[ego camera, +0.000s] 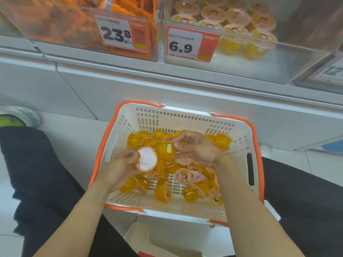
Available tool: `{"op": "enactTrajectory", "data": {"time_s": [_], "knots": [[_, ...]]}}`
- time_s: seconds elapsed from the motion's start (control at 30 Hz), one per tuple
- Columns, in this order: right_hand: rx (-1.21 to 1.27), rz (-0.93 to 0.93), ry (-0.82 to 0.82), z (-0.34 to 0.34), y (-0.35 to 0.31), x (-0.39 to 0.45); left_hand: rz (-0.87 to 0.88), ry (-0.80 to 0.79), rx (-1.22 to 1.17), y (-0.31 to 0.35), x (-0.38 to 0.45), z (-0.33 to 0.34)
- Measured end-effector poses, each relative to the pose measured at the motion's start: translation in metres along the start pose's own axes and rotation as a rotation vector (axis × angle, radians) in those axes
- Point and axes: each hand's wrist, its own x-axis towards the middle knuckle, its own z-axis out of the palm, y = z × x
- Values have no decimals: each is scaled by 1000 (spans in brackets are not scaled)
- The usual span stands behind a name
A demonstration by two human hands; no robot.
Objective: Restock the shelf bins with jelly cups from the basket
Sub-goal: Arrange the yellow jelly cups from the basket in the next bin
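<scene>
Left hand [124,164] grips one jelly cup [147,158], lid toward the camera; right hand [196,148] pinches another cup [165,149], both over the basket [185,115], likely gathered for the far-right bin [259,58].

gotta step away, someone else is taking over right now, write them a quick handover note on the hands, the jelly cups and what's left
Left hand: grips one jelly cup, its lid facing the camera.
Right hand: pinches a second cup lying on its side. Both hands are over the basket.
Basket: on the floor below the shelf, still holding many loose cups, some upright, some tipped.
Bin with the 6.9 price tag: already holds cups at the back and middle, with room at the front right.
Left: place the two held cups in that bin, then keep moving cups over until the basket is empty.
</scene>
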Motion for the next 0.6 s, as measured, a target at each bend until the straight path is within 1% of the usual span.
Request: {"op": "enactTrajectory", "data": {"time_s": [0.07,0.1,0.13,0.23,0.3,0.37,0.47,0.5,0.53,0.6], "knots": [[-31,-71,-7,4,-8,-2,-87,-126,-244,5,-2,6],[-31,-105,-12,6,-11,-3,-124,-167,-314,7,-2,10],[-25,-145,-23,6,-14,-3,-144,-192,-332,9,-3,16],[-6,-264,-35,8,-22,-6,-167,-223,-286,18,-8,34],[-42,-321,-6,9,-27,-8,-181,-254,-254,23,-11,42],[-163,-361,56,10,-33,-10,-180,-314,-229,28,-12,46],[-403,-390,149,15,-41,-11,-136,-377,-198,38,-12,54],[-476,-391,176,18,-45,-12,-106,-359,-160,42,-12,58],[-547,-386,201,22,-49,-14,-64,-301,-98,46,-12,65],[-699,-373,241,27,-60,-18,18,-143,-4,50,-8,77]]}}
